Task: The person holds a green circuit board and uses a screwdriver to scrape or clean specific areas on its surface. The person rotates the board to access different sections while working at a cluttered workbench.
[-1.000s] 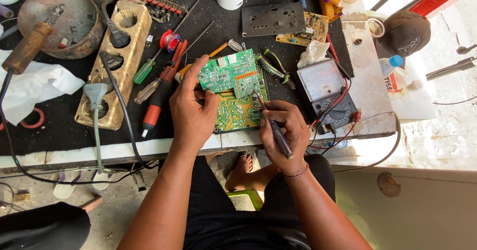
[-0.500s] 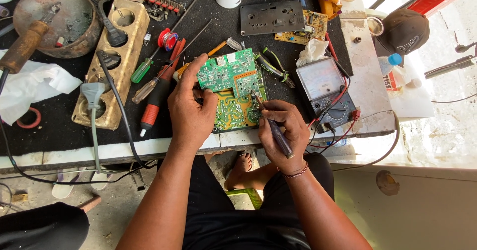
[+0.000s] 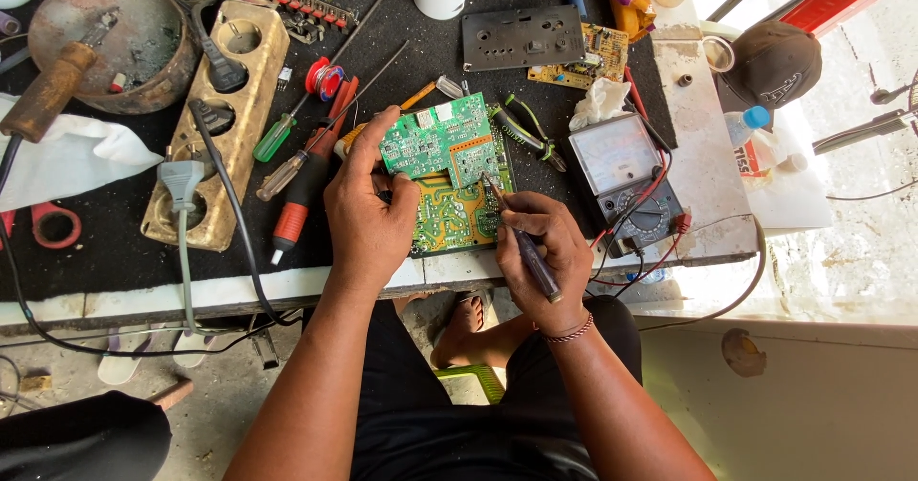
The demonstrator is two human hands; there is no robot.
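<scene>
Two hands work at bench centre. Left hand (image 3: 368, 208) grips the green circuit board (image 3: 449, 170) by its nine o'clock edge, thumb and fingers closed. Right hand (image 3: 540, 251) pinches a dark probe (image 3: 521, 242), tip on the board. Analogue meter (image 3: 622, 161) lies at three o'clock.

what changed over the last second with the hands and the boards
Very little. The right hand keeps its pen-like grip on the dark probe tool, whose tip has edged slightly toward the middle of the green circuit board. The left hand still steadies that board and the smaller board on top. The meter and screwdrivers have not moved.
</scene>
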